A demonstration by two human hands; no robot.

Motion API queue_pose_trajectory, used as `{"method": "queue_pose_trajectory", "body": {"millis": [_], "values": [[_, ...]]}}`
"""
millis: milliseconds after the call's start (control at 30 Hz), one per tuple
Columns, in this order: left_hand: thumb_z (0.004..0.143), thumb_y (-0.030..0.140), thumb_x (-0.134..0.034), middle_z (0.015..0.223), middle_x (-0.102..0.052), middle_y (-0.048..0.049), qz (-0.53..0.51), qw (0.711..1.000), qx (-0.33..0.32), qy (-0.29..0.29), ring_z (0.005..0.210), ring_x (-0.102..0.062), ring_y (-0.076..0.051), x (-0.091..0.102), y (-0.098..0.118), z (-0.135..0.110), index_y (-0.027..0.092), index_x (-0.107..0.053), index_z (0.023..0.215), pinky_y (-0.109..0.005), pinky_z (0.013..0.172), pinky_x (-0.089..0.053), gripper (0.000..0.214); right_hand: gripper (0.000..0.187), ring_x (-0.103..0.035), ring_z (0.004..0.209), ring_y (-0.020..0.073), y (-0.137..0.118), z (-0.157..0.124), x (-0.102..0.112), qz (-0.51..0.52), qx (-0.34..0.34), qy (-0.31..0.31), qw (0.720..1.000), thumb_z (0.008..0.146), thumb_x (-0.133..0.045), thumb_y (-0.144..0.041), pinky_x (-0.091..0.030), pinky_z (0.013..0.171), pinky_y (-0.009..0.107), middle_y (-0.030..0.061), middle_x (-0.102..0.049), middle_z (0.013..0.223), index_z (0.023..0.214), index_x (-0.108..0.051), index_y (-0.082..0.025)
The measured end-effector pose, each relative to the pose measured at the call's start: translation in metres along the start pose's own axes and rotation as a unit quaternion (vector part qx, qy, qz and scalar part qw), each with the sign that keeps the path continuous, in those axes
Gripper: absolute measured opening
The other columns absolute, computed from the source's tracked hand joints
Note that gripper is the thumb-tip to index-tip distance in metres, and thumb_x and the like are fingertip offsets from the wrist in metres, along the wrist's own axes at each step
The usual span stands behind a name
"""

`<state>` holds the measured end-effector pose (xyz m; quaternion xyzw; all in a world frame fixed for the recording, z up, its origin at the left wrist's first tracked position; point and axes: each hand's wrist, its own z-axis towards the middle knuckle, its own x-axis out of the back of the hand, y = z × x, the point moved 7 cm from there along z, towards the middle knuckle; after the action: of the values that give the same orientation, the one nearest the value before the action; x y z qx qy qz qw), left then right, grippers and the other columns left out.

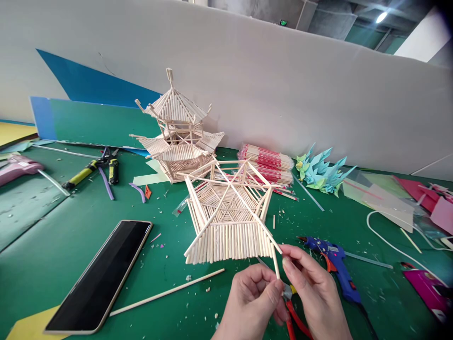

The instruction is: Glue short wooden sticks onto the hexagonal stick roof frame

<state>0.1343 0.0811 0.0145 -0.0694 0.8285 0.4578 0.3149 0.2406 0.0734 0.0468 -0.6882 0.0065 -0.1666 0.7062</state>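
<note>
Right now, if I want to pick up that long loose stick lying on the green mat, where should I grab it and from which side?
Probably near the middle of the loose stick, pinched from above across its width. It lies flat and slanted on the green mat, with bare mat on both sides; its left end is beside the phone, so the middle looks freer and should balance.

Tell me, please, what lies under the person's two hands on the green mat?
Red-handled pliers lie under the left hand and right hand, which pinch a thin stick. The hands cover most of the pliers' head.
</note>
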Motion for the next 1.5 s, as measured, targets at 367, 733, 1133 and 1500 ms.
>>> {"method": "queue_pose_trajectory", "body": {"millis": [367, 733, 1133, 1500], "values": [[0.056, 0.053, -0.072, 0.036, -0.050, 0.0045, 0.008, 1.000, 0.010, 0.021, 0.032, -0.040, -0.004, 0.001, 0.004, 0.007, 0.013, -0.055, 0.057, -0.016, 0.036, -0.029, 0.043, 0.017, -0.059, 0.066, 0.0091, -0.004, 0.000, -0.001, -0.005, 0.024, -0.006, 1.000, 0.085, -0.052, -0.027, -0.048, 0.059, 0.011, -0.0055, -0.064, 0.077, 0.098, -0.062, -0.034], [0.054, 0.055, -0.071, 0.036, -0.049, 0.0050, 0.020, 1.000, 0.007, 0.012, 0.032, -0.039, -0.004, 0.001, 0.004, 0.008, 0.014, -0.054, 0.057, -0.016, 0.035, -0.027, 0.045, 0.019, -0.058, 0.063, 0.0082, -0.004, 0.001, -0.001, -0.002, 0.036, -0.004, 0.999, 0.085, -0.052, -0.025, -0.048, 0.058, 0.011, -0.0059, -0.064, 0.076, 0.098, -0.062, -0.035], [0.057, 0.057, -0.068, 0.033, -0.048, 0.0050, 0.023, 1.000, -0.008, 0.002, 0.030, -0.037, -0.004, 0.005, -0.004, 0.015, 0.015, -0.052, 0.053, -0.017, 0.035, -0.025, 0.046, 0.018, -0.058, 0.062, 0.0109, -0.001, 0.000, 0.000, 0.009, 0.011, 0.005, 1.000, 0.083, -0.055, -0.027, -0.048, 0.055, 0.016, -0.0029, -0.066, 0.080, 0.098, -0.064, -0.031], [0.057, 0.052, -0.071, 0.035, -0.049, 0.0046, 0.011, 1.000, 0.003, 0.008, 0.032, -0.038, -0.004, -0.001, 0.006, 0.008, 0.014, -0.053, 0.053, -0.017, 0.038, -0.025, 0.043, 0.017, -0.057, 0.062, 0.0115, -0.003, 0.000, 0.000, 0.007, 0.014, 0.004, 1.000, 0.083, -0.054, -0.028, -0.048, 0.056, 0.016, -0.0026, -0.065, 0.077, 0.097, -0.064, -0.030]]}}
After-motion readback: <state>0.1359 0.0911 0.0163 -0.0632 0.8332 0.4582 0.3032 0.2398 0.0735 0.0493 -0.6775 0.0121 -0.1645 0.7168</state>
